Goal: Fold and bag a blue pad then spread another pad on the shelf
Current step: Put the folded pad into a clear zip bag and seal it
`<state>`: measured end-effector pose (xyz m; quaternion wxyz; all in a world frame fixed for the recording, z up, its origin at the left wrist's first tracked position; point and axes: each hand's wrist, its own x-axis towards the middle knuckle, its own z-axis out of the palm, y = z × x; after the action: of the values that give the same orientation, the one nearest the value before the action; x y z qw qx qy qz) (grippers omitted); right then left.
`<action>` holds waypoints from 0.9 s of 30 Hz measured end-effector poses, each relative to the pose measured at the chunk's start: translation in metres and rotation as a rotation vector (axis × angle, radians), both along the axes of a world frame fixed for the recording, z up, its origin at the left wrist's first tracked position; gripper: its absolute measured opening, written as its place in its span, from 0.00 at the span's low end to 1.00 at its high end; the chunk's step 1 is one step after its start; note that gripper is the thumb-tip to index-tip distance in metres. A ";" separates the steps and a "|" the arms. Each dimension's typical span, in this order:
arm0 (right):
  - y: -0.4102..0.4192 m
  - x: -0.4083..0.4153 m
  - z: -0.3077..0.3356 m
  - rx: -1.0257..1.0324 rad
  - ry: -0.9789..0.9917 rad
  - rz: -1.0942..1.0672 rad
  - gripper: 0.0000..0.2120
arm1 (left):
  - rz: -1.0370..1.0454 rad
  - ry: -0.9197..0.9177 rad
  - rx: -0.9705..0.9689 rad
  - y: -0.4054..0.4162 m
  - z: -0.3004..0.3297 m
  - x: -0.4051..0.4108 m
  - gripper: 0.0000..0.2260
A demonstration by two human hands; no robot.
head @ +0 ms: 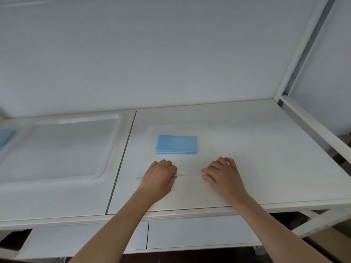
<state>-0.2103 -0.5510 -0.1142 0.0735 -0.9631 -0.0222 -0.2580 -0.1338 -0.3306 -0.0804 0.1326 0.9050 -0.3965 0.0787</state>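
Note:
A folded blue pad (pixel 176 144) lies flat inside a clear plastic bag (pixel 171 130) on the white shelf (pixel 266 149). The bag's near edge shows as a thin line just in front of the pad. My left hand (pixel 159 179) has its fingers curled and pinches that edge at its left part. My right hand (pixel 222 175) pinches the same edge further right between thumb and fingertips, with the other fingers arched over the bag. Both hands are a short way in front of the pad and do not touch it.
A large clear tray (pixel 110 141) sits on the shelf's left half, past a dark seam. Another blue pad (pixel 5 135) shows at the far left edge. A white frame post (pixel 296 54) rises at the right. White drawer fronts (pixel 199 232) are below the shelf.

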 end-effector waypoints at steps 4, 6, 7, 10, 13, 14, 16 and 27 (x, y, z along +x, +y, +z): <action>-0.001 0.000 -0.001 -0.006 -0.040 0.003 0.12 | -0.045 0.019 -0.022 -0.012 -0.001 -0.003 0.06; 0.001 0.001 0.002 -0.006 -0.048 -0.015 0.11 | -0.080 0.020 -0.016 -0.019 0.000 -0.005 0.02; 0.002 0.001 0.003 -0.003 -0.042 -0.027 0.09 | -0.089 0.020 -0.013 -0.022 0.000 -0.005 0.01; 0.003 0.001 0.002 0.012 -0.016 -0.025 0.06 | -0.087 0.017 -0.012 -0.024 -0.003 -0.004 0.03; -0.001 -0.003 0.001 0.073 0.043 -0.018 0.07 | -0.064 0.051 -0.037 -0.023 -0.003 -0.005 0.04; -0.005 -0.006 0.000 0.098 0.045 -0.015 0.07 | -0.061 0.061 -0.049 -0.022 -0.004 -0.005 0.04; -0.015 -0.012 -0.003 0.132 0.041 -0.018 0.13 | -0.054 0.091 -0.077 -0.018 -0.005 -0.005 0.04; -0.051 -0.018 0.003 0.330 0.056 0.055 0.12 | 0.162 0.249 -0.108 0.039 -0.006 0.016 0.15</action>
<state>-0.2281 -0.6021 -0.1114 0.2384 -0.9438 -0.0036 -0.2290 -0.1178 -0.2917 -0.0859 0.2223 0.9284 -0.2979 -0.0027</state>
